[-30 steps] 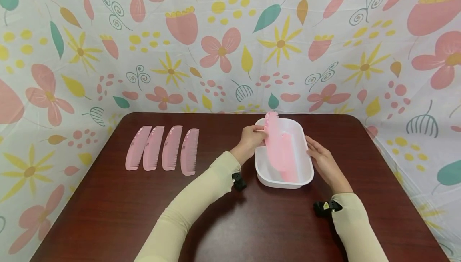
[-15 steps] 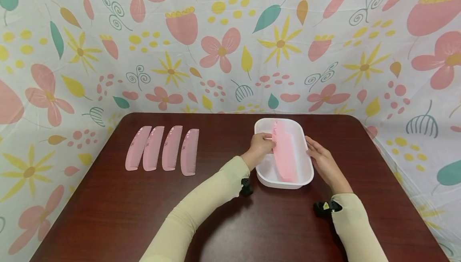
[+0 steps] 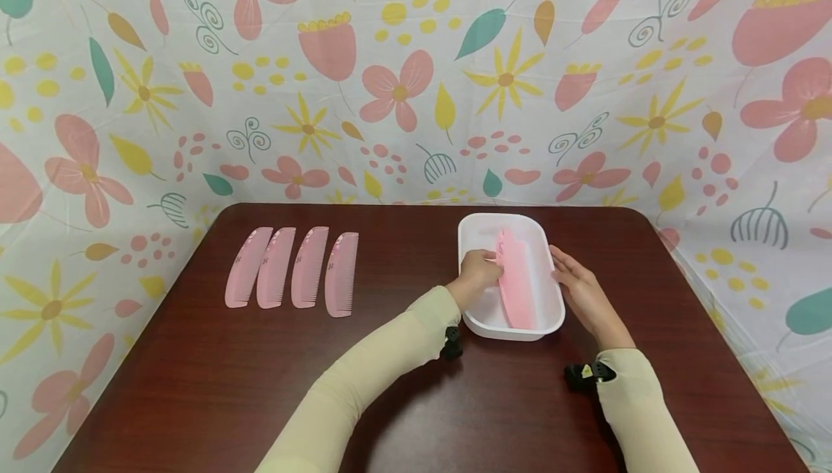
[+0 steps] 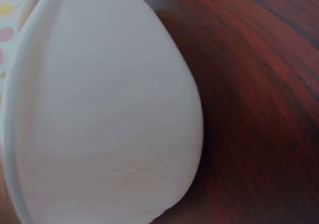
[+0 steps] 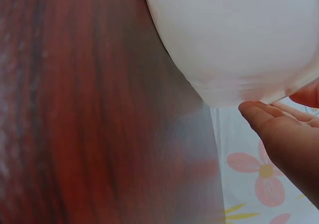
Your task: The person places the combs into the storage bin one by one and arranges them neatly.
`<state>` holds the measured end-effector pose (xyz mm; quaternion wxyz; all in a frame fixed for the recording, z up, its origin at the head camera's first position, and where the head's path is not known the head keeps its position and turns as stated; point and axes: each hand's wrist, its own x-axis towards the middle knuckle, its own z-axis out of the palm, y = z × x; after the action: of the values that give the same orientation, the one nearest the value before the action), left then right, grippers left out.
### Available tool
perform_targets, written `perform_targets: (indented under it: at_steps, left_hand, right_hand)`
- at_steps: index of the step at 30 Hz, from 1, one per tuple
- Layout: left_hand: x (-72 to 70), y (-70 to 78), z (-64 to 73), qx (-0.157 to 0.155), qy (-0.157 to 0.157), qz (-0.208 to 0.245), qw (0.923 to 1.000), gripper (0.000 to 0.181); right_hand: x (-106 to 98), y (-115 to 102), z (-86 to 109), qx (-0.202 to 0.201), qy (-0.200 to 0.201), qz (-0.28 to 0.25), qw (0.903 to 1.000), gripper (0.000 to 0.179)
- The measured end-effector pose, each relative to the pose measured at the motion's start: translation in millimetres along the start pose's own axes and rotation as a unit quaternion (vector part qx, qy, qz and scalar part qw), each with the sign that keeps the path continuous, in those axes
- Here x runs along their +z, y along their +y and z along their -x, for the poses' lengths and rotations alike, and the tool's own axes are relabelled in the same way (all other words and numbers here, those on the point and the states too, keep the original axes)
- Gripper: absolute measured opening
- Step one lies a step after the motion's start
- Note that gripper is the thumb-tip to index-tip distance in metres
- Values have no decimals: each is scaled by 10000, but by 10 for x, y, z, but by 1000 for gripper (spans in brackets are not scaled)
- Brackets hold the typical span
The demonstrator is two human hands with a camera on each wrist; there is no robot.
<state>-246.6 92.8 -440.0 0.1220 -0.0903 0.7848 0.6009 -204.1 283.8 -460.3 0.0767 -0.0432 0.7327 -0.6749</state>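
In the head view, my left hand (image 3: pixel 479 271) reaches over the left rim of a white plastic tub (image 3: pixel 481 314) and holds a pink comb (image 3: pixel 513 289) by its spine. That comb lies low inside the tub, over more pink that I cannot separate from it. My right hand (image 3: pixel 588 300) touches the tub's right side with fairly straight fingers. The right wrist view shows these fingers (image 5: pixel 256 115) against the outside of the tub (image 5: pixel 239 40), just below its rim. Only the tub's outer wall (image 4: pixel 109 104) fills most of the left wrist view; the left fingertips are hidden there.
Several more pink combs (image 3: pixel 308 267) lie in a slanted row on the left of the dark wooden table (image 3: pixel 195 386). A flower-printed cloth (image 3: pixel 396 90) hangs behind the table and along its sides.
My left hand has brought the comb down and slightly to the right, from tilted above the tub to low inside it. My right hand stays at the tub's side.
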Motion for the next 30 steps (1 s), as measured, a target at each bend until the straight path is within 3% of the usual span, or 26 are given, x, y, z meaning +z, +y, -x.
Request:
perform_targets:
  at_steps: [11,17,26,30]
  left_hand:
    - [23,-34,14,-115,55,-561,9983,31]
    - [5,-22,42,7,-83,-946,9955,29]
    - [-2,3,58,-34,-184,-792,9967,32]
    - [-17,21,75,106,-202,-752,9969,34]
  right_hand:
    - [11,-22,7,21,3,-97,10000,57]
    - [11,-18,5,30,-7,-104,9999,57]
    - [24,-35,13,11,-4,-135,9999,56]
    - [27,-39,18,34,7,-96,9999,56]
